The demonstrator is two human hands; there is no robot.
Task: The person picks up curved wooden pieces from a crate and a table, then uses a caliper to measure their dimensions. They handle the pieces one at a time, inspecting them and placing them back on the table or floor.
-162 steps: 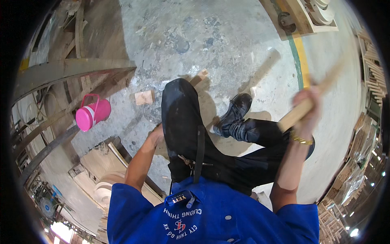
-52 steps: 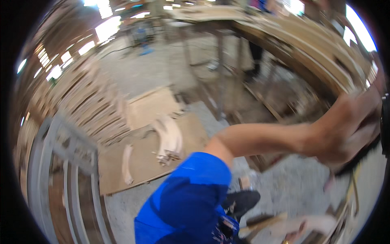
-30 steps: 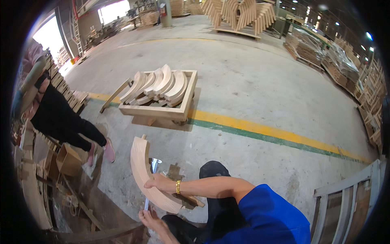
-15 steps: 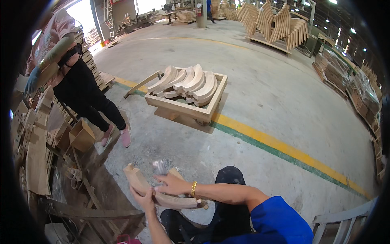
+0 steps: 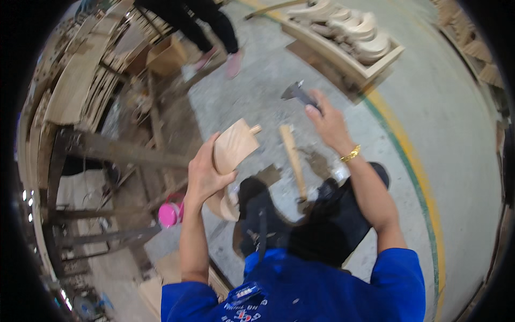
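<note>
In my left hand (image 5: 206, 172) is a curved wooden piece (image 5: 235, 147), gripped near its upper end. A short dowel (image 5: 256, 129) sticks out of that end, and the piece's lower part bends down beside my knee. My right hand (image 5: 330, 123), raised ahead and to the right, is closed round the handle of a dark hand tool (image 5: 301, 95). Its head flares and points left; motion blur leaves its exact kind unclear. The tool is apart from the wooden piece. Between my hands, lower down, a narrow wooden stick (image 5: 292, 161) stands out against the floor.
A wooden cart (image 5: 370, 70) holding curved wooden pieces (image 5: 351, 27) stands far right of centre. Another person's legs (image 5: 206, 27) are beyond, near a cardboard box (image 5: 167, 55). Stacked boards (image 5: 80, 75) and a frame (image 5: 118, 147) line my left, with a pink container (image 5: 170, 214) near it.
My view has tipped downward. My right hand has left the curved piece and moved right, now with the dark tool in it. My left hand has turned the piece more upright.
</note>
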